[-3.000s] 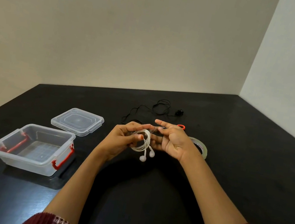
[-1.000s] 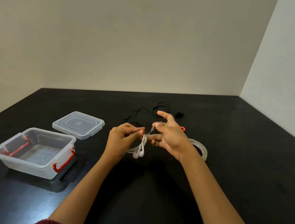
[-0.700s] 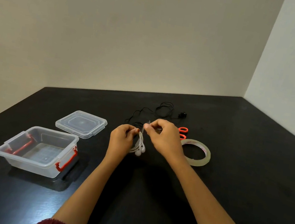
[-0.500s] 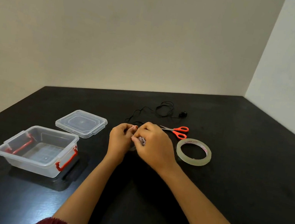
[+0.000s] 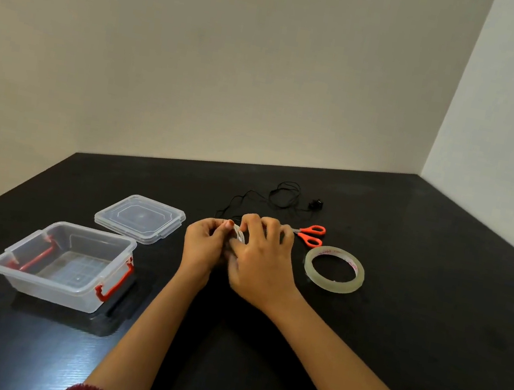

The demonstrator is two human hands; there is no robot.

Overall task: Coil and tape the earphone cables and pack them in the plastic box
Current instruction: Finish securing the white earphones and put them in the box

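My left hand (image 5: 204, 247) and my right hand (image 5: 262, 264) are pressed together over the black table, both closed on the coiled white earphone cable (image 5: 238, 234). Only a sliver of the coil shows between my fingers; the earbuds are hidden. A black earphone cable (image 5: 277, 198) lies loose and uncoiled on the table beyond my hands. The clear plastic box (image 5: 62, 264) with red latches stands open and empty at the left. A roll of clear tape (image 5: 334, 269) lies flat to the right of my right hand.
The box's clear lid (image 5: 140, 218) lies flat behind the box. Orange-handled scissors (image 5: 310, 234) rest just beyond my right hand, next to the tape. Walls close off the table (image 5: 431, 326) at the back and right.
My right hand has closed in over the white coil and my left hand. Both hands dropped lower toward the table, and the dangling earbuds went out of sight.
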